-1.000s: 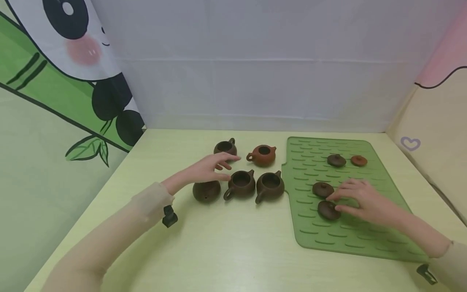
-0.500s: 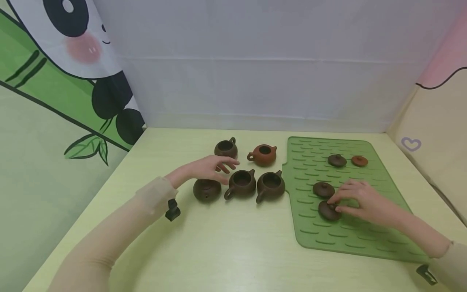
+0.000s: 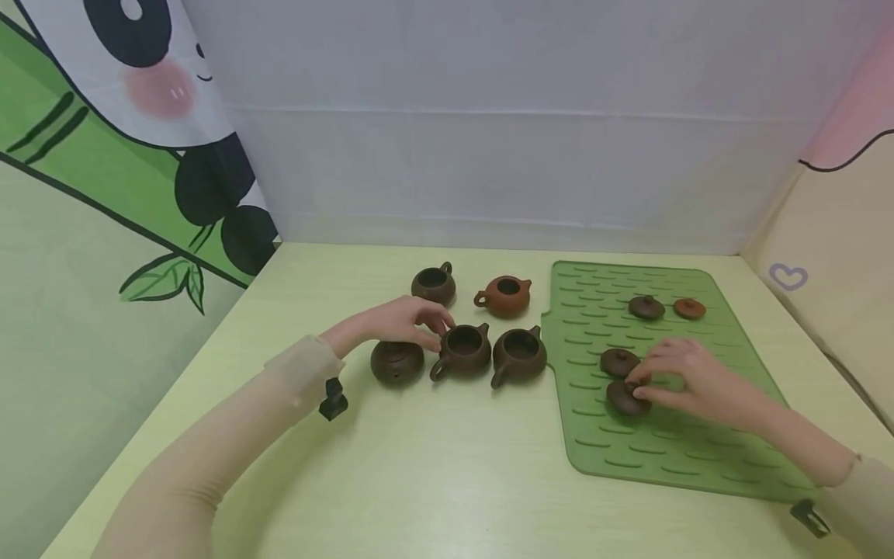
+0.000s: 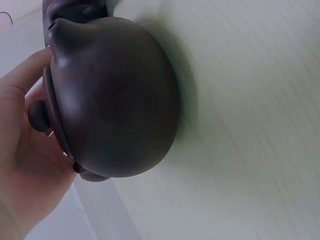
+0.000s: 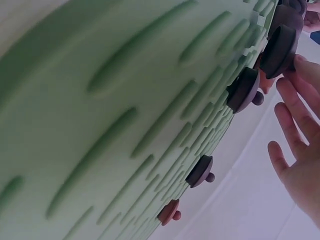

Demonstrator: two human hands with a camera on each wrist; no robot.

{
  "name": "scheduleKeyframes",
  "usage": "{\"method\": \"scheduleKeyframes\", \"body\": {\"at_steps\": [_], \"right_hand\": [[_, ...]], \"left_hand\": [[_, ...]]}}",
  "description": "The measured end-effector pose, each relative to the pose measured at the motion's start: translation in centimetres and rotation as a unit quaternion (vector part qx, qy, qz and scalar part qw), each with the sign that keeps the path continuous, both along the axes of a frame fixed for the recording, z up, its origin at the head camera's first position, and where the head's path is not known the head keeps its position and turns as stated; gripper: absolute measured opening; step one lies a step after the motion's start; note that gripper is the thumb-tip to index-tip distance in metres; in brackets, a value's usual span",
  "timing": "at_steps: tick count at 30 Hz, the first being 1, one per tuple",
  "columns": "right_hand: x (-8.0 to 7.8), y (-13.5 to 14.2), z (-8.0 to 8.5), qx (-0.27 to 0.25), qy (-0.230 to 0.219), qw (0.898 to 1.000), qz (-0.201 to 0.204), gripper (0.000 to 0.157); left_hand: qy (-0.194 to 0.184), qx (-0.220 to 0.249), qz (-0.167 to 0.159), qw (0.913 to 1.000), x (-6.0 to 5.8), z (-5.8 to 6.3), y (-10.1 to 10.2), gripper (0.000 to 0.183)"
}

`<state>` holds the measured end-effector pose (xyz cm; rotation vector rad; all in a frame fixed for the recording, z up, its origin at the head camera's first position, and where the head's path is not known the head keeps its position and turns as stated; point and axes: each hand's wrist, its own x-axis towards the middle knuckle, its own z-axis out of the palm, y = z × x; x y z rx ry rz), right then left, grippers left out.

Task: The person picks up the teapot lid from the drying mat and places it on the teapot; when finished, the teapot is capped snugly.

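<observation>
My right hand (image 3: 687, 380) pinches the knob of a dark brown teapot lid (image 3: 626, 398), raised and tilted just off the green mat; its dark underside (image 5: 277, 51) shows in the right wrist view. My left hand (image 3: 401, 320) reaches over a lidded dark teapot (image 3: 396, 365), thumb and curved fingers at the left rim of an open dark teapot (image 3: 466, 359). From the left wrist, the lidded teapot (image 4: 120, 95) fills the middle and partly hides the fingertips. A second open dark teapot (image 3: 520, 361) stands right beside that one.
Behind stand an open dark teapot (image 3: 434, 287) and a reddish one (image 3: 507, 298). On the green mat (image 3: 601, 458) lie a dark lid (image 3: 618, 362) close to the raised one, another dark lid (image 3: 646, 307) and a reddish lid (image 3: 690, 308). A white backdrop (image 3: 447, 171) closes the back.
My right hand has raised the lid slightly off the mat and tilted it. The left hand's fingers, stretched out before, have bent down to the rim of the open teapot.
</observation>
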<state>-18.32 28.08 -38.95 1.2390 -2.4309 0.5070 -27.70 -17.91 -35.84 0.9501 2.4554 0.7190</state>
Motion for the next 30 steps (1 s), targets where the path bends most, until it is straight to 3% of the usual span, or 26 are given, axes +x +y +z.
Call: {"method": "scheduleKeyframes", "body": {"at_steps": [15,23,30], "right_hand": [[-1.4,-4.4,2.9,-0.032,-0.020,0.999,-0.018,0.020],[-2.3,-7.7,3.6,-0.087,-0.053,0.995,-0.007,0.020],[-3.2,-10.1,3.9,-0.124,-0.044,0.991,0.020,0.019]], "left_hand": [[0.002,-0.002,0.009,1.0000,0.1,0.2,-0.1,0.041],[0.009,-0.003,0.008,0.9999,0.0,-0.1,-0.1,0.041],[0.023,-0.010,0.011,0.9996,0.2,-0.1,0.0,0.041]]}}
